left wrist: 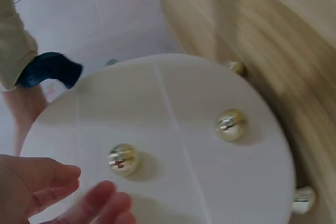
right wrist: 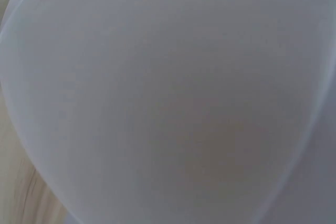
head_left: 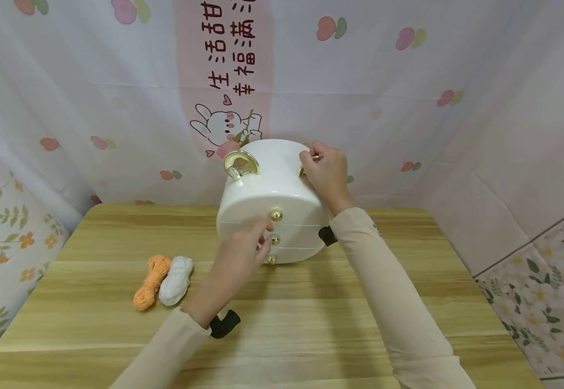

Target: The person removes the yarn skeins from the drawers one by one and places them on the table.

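Note:
A white rounded box (head_left: pixel 277 178) with seams across its front stands at the back of the table. Three round gold knobs run down that front: an upper knob (head_left: pixel 276 215), a middle knob (head_left: pixel 275 239) and a lower knob (head_left: pixel 272 259). My left hand (head_left: pixel 235 251) is in front of the box, its thumb and fingers parted beside a gold knob (left wrist: pixel 124 159) in the left wrist view, holding nothing. On top, my right hand (head_left: pixel 328 170) grips the right gold ear-shaped handle (head_left: pixel 302 172), mostly hidden by the fingers. The right wrist view shows the box's smooth white side (right wrist: pixel 157 103).
A matching gold ear handle (head_left: pixel 241 163) stands at the box's top left. On the wooden table (head_left: pixel 311 335), an orange yarn skein (head_left: pixel 152 282) and a white yarn skein (head_left: pixel 176 281) lie left of my left forearm. A printed curtain (head_left: pixel 384 108) hangs close behind the box.

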Motion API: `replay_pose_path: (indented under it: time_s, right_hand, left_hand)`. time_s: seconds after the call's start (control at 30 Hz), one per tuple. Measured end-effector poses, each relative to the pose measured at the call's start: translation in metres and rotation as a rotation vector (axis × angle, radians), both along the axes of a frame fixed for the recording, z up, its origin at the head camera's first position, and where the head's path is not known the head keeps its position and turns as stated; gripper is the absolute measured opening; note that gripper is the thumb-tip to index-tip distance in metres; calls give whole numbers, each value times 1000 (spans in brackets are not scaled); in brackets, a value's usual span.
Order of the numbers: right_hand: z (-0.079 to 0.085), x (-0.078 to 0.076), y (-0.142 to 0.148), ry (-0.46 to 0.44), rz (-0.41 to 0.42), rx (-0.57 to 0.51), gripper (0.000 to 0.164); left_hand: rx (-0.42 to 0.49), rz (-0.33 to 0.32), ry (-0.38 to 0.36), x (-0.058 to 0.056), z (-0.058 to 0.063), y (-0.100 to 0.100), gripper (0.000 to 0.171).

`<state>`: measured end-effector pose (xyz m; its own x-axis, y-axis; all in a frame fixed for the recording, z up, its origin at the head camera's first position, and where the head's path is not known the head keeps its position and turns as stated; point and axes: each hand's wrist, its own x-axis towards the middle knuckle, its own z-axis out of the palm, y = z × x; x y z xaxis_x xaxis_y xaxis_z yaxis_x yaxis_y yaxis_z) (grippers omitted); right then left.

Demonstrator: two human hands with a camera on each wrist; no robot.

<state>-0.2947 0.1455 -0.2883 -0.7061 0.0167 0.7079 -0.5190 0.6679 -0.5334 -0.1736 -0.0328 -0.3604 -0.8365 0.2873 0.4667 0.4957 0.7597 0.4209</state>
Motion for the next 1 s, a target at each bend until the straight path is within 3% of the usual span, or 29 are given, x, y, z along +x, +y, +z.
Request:
replay_pose_path:
  time_s: [0.1, 0.27, 0.67, 1.0]
  right_hand:
    - [0, 0, 1, 7, 1, 2, 29]
    - [0, -1, 2, 28, 1, 8, 29]
    - [3, 1, 1, -4, 17, 25, 29]
    - [6, 5, 4, -80, 14, 62, 26]
  left_hand:
    - [-57, -7, -20, -2, -10, 2, 19]
    - [-37, -22, -7, -7, -23, 7, 15]
    - [-42, 40, 119, -13, -29, 17, 16]
    - [-27, 36, 171, -11, -29, 19, 14]
